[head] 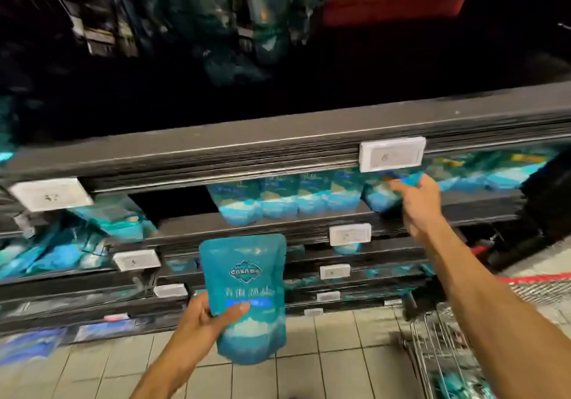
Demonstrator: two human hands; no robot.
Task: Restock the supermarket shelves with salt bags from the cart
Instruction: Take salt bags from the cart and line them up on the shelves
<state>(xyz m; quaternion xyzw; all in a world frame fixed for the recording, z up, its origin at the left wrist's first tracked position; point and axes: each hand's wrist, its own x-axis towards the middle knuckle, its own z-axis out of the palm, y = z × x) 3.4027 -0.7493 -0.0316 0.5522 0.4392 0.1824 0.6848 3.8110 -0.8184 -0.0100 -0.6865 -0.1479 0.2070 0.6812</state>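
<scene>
Two salt bags are in hand. The left hand (205, 316), low in the centre of the frame, grips a teal pouch (247, 299) upright by its lower left edge, thumb curled across the front. The right hand (417, 198), at centre right, has its fingers closed on another bag (383, 196) at the shelf (278, 222), beside a standing row of bags (278, 198).

The pouch looks soft-walled, with the salt settled low, so probably bottom-heavy and slumping; holding near the base seems sound.

The cart (438, 349) is cut off at lower right. Motion blur smears the price tags (391, 153), and the upper shelves are too dark to read.
</scene>
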